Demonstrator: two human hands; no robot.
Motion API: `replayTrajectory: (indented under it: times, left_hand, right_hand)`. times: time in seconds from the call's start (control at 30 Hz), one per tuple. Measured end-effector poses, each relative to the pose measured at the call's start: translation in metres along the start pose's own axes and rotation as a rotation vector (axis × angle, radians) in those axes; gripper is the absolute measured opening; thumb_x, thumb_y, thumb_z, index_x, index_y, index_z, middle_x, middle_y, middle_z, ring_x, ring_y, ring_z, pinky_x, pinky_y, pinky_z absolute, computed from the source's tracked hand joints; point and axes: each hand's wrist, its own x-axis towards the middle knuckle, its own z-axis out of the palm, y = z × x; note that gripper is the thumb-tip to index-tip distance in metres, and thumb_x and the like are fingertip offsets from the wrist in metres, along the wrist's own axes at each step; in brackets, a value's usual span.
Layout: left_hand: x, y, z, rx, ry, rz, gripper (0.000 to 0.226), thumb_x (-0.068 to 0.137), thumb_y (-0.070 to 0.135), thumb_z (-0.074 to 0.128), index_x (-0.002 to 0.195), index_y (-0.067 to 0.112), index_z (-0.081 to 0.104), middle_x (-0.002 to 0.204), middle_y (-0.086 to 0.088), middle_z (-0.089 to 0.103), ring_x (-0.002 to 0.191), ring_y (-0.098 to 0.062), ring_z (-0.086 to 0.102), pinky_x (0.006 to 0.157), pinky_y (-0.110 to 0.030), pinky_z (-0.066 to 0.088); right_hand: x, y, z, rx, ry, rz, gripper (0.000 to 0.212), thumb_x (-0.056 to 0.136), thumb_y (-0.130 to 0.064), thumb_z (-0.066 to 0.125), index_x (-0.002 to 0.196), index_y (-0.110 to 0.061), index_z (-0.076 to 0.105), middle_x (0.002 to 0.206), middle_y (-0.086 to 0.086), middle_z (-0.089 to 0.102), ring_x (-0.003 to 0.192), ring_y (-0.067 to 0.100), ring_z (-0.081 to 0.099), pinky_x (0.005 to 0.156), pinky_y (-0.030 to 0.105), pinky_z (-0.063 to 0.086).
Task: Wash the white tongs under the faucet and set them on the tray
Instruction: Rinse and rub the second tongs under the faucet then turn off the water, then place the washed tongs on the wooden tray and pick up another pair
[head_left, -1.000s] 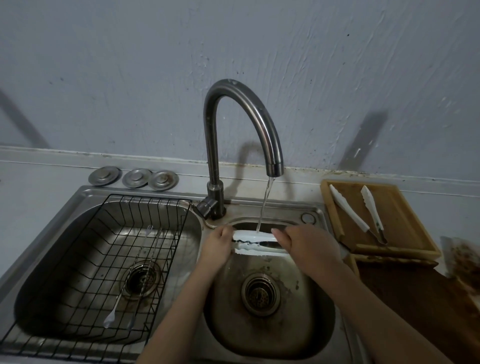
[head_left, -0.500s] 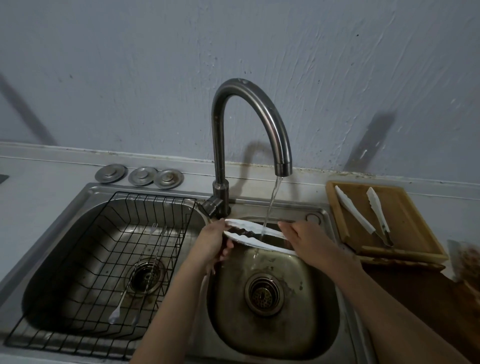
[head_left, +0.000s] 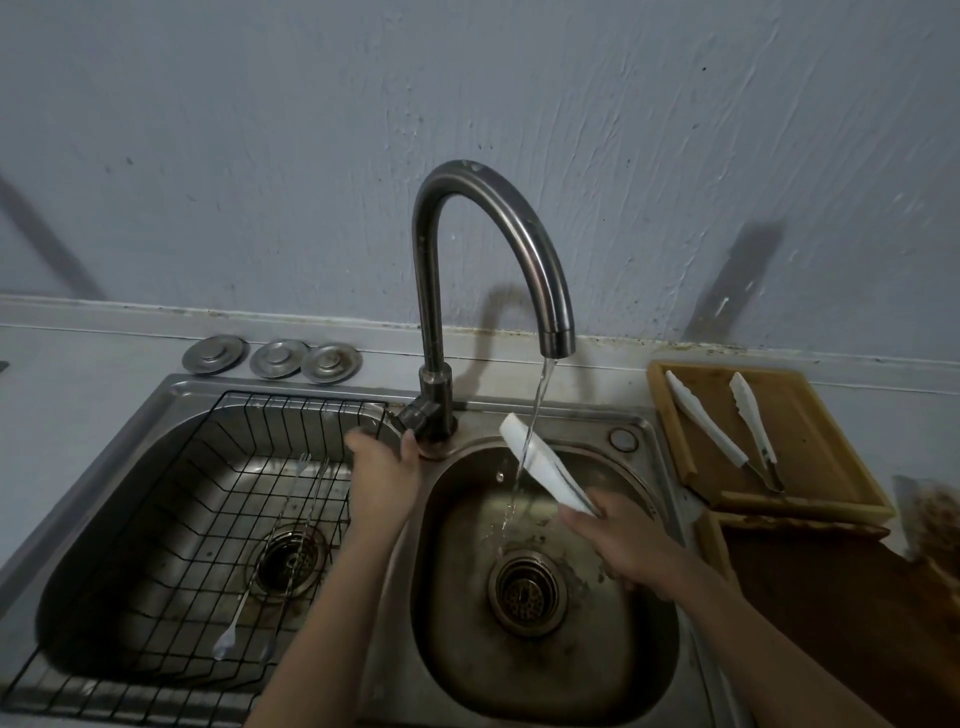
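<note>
My right hand (head_left: 618, 540) grips one end of the white tongs (head_left: 540, 460) over the right sink basin (head_left: 644, 665). The tongs slant up to the left, their free end under the running stream from the curved steel faucet (head_left: 498, 218). My left hand (head_left: 382, 470) rests at the faucet's base, fingers around the dark handle (head_left: 415, 413). A wooden tray (head_left: 810, 415) on the counter at the right carries another pair of white tongs (head_left: 704, 421).
The left basin (head_left: 104, 519) holds a black wire rack (head_left: 171, 519) with long thin utensils (head_left: 270, 561) in it. Three round metal sink plugs (head_left: 272, 357) lie behind it. A dark wooden board (head_left: 841, 597) lies in front of the tray.
My left hand has let go of the tongs and moved up to the faucet handle. The right hand alone now holds the tongs, tilted steeper under the water.
</note>
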Motion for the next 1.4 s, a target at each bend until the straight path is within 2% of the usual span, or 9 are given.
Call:
replayTrajectory:
  times: [0.17,0.47,0.63,0.7,0.9,1.0,1.13,1.3,1.4]
  left_hand:
    - [0.017,0.02,0.002,0.197,-0.011,0.086,0.035,0.098,0.025,0.04,0.119,-0.003,0.037,0.112,-0.029,0.061,0.102,-0.043,0.059,0.08,-0.044,0.045]
    - [0.026,0.04,0.013,0.501,0.068,0.073,0.026,0.098,0.02,0.036,0.116,0.001,0.038,0.108,-0.02,0.066,0.098,-0.038,0.064,0.068,-0.039,0.037]
    - [0.027,0.035,0.015,0.507,0.059,0.06,0.025,0.098,0.021,0.037,0.114,0.002,0.037,0.106,-0.02,0.067,0.095,-0.038,0.065,0.067,-0.04,0.039]
    - [0.028,0.034,0.016,0.478,0.062,0.06,0.025,0.098,0.021,0.037,0.114,0.002,0.036,0.106,-0.021,0.066,0.096,-0.039,0.064,0.068,-0.04,0.038]
    - [0.019,0.031,0.018,0.238,0.041,0.036,0.03,0.096,0.014,0.038,0.12,-0.001,0.03,0.11,-0.026,0.062,0.1,-0.042,0.06,0.076,-0.045,0.043]
    - [0.018,0.029,0.027,-0.198,-0.027,-0.17,0.046,0.09,0.002,0.048,0.126,-0.001,0.02,0.117,-0.024,0.055,0.104,-0.037,0.058,0.081,-0.04,0.046]
    - [-0.007,0.047,0.061,-0.538,-0.231,-0.434,0.035,0.089,0.008,0.056,0.118,0.004,0.037,0.093,-0.014,0.057,0.064,-0.016,0.056,0.039,-0.022,0.046]
    - [-0.047,0.078,0.118,-0.054,-0.622,0.254,0.013,0.092,0.013,0.051,0.094,0.02,0.062,0.092,0.001,0.067,0.091,-0.018,0.061,0.07,-0.02,0.043]
    - [-0.058,0.097,0.152,0.352,-0.653,0.634,0.024,0.091,0.014,0.048,0.113,0.014,0.059,0.111,-0.005,0.065,0.103,-0.019,0.061,0.081,-0.022,0.043]
  right_hand:
    - [-0.005,-0.006,0.005,0.044,-0.043,-0.057,0.016,0.094,-0.029,0.052,0.101,-0.015,0.053,0.061,-0.008,0.046,0.031,-0.006,0.047,0.032,0.009,0.031]
    - [-0.004,0.006,0.03,-0.257,0.278,-0.146,0.057,0.087,-0.046,0.056,0.128,-0.013,0.032,0.107,0.002,0.054,0.076,0.011,0.063,0.055,0.02,0.05]
    - [-0.007,0.022,0.042,-0.458,0.028,0.074,0.055,0.092,-0.044,0.049,0.138,-0.016,0.036,0.122,0.006,0.058,0.094,0.018,0.063,0.063,0.022,0.042]
    - [-0.009,0.027,0.044,-0.419,0.107,0.083,0.053,0.092,-0.046,0.048,0.135,-0.016,0.038,0.118,0.004,0.06,0.088,0.016,0.061,0.065,0.024,0.041]
    - [-0.008,0.036,0.027,-0.474,-0.056,0.237,0.057,0.09,-0.051,0.047,0.128,-0.008,0.048,0.092,0.001,0.064,0.079,0.014,0.063,0.055,0.024,0.038]
    - [-0.01,0.038,0.016,-0.454,0.109,0.151,0.059,0.09,-0.055,0.042,0.132,-0.012,0.043,0.115,0.005,0.063,0.104,0.021,0.061,0.081,0.031,0.05]
    - [-0.007,0.043,-0.024,-0.354,0.39,0.02,0.069,0.089,-0.058,0.037,0.144,-0.018,0.022,0.141,0.009,0.044,0.122,0.023,0.051,0.1,0.039,0.046]
    - [0.006,0.052,-0.086,-0.396,0.69,0.066,0.068,0.092,-0.05,0.038,0.145,-0.015,0.016,0.134,0.015,0.042,0.097,0.025,0.063,0.067,0.028,0.051]
    - [0.012,0.067,-0.117,-0.445,0.756,0.192,0.068,0.093,-0.047,0.038,0.146,-0.012,0.015,0.131,0.015,0.044,0.095,0.025,0.062,0.064,0.028,0.048]
